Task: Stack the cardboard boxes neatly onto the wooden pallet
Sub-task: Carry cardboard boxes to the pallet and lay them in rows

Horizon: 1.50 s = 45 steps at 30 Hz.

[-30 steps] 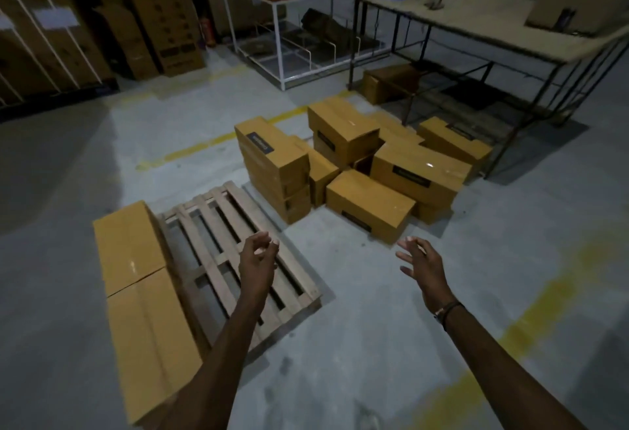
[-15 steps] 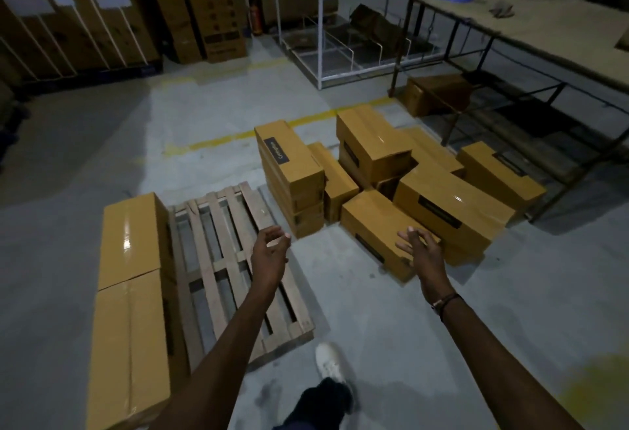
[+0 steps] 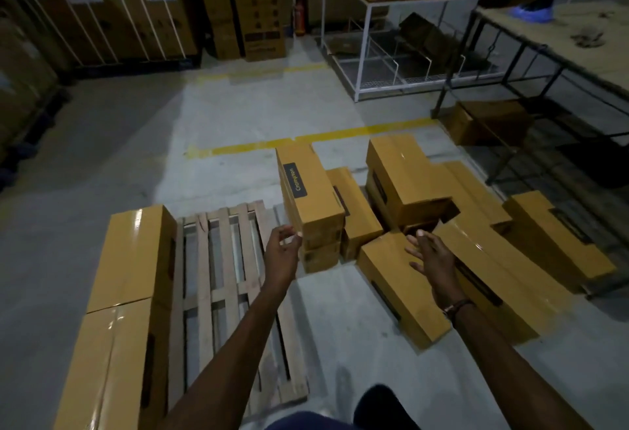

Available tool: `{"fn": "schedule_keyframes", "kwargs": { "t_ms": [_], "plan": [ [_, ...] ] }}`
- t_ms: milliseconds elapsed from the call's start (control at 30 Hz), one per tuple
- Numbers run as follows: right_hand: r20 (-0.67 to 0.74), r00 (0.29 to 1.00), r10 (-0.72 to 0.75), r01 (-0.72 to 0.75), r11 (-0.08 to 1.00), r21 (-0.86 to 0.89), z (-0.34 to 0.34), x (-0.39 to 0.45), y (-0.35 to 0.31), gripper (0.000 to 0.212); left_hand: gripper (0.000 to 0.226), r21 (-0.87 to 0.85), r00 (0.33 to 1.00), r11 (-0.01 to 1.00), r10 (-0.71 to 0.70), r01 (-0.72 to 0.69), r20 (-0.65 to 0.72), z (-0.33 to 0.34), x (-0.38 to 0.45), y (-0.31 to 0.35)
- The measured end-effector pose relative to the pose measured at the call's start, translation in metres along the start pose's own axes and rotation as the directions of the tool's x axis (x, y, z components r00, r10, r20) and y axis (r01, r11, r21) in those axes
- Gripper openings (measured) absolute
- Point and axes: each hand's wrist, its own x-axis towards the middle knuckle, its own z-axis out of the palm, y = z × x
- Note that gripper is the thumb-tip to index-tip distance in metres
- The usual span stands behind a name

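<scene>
A grey concrete floor (image 3: 238, 116) with a yellow painted line (image 3: 306, 140) carries everything. On its left lies a slatted wooden pallet (image 3: 221, 276), and 2 long yellow-brown cardboard boxes (image 3: 129, 259) sit end to end along the pallet's left edge. To the right of the pallet a loose heap of similar cardboard boxes rests on the floor — a tall stack with a black label (image 3: 306, 191) nearest the pallet, a low flat box (image 3: 398, 279) in front, and others tumbled behind. A metal-framed table (image 3: 551, 44) stands further right. The left hand (image 3: 282, 252) hovers just beside the near end of the labelled stack, fingers loosely curled and holding nothing. The right hand (image 3: 429, 256) is spread wide over the low flat box — whether it touches is unclear.
</scene>
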Motion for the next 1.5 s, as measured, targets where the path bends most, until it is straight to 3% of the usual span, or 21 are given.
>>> {"fn": "schedule_keyframes", "kwargs": {
  "t_ms": [67, 300, 500, 633, 733, 900, 1100, 1200, 1333, 1500],
  "plan": [
    [0.027, 1.000, 0.009, -0.008, 1.000, -0.017, 0.012, 0.039, -0.009, 0.034, 0.024, 0.011, 1.000, 1.000, 0.006, -0.006, -0.004, 0.009, 0.030, 0.006],
    [0.168, 0.986, 0.019, -0.010, 0.998, -0.055, 0.062, 0.200, -0.028, 0.020, 0.031, 0.068, 0.999, 0.997, -0.021, 0.024, -0.047, 0.053, 0.153, 0.004],
    [0.265, 0.961, 0.082, -0.056, 0.993, -0.104, 0.110, 0.356, -0.036, 0.044, 0.047, 0.124, 0.990, 0.988, -0.076, 0.090, -0.118, 0.100, 0.273, -0.001],
    [0.358, 0.922, 0.146, -0.090, 0.981, -0.169, 0.144, 0.443, -0.038, 0.031, 0.049, 0.162, 0.982, 0.977, -0.111, 0.136, -0.153, 0.125, 0.343, 0.001],
    [0.389, 0.901, 0.192, -0.103, 0.966, -0.238, 0.172, 0.498, -0.030, 0.038, 0.050, 0.201, 0.977, 0.964, -0.141, 0.172, -0.158, 0.136, 0.393, -0.010],
    [0.392, 0.887, 0.243, -0.134, 0.949, -0.286, 0.218, 0.573, 0.020, 0.045, 0.050, 0.253, 0.971, 0.944, -0.176, 0.212, -0.159, 0.151, 0.473, -0.066],
    [0.344, 0.892, 0.294, -0.209, 0.942, -0.263, 0.266, 0.648, 0.126, 0.028, 0.061, 0.270, 0.968, 0.931, -0.220, 0.244, -0.116, 0.170, 0.556, -0.191],
    [0.303, 0.907, 0.293, -0.210, 0.937, -0.279, 0.284, 0.681, 0.182, 0.037, 0.047, 0.296, 0.985, 0.940, -0.159, 0.170, -0.063, 0.183, 0.586, -0.242],
    [0.316, 0.890, 0.328, -0.235, 0.925, -0.298, 0.300, 0.707, 0.228, 0.050, 0.080, 0.411, 0.991, 0.902, -0.135, 0.132, -0.022, 0.198, 0.618, -0.288],
    [0.357, 0.824, 0.441, -0.365, 0.894, -0.261, 0.315, 0.731, 0.258, 0.046, 0.086, 0.480, 0.993, 0.869, -0.097, 0.119, -0.071, 0.210, 0.631, -0.311]
  ]
}}
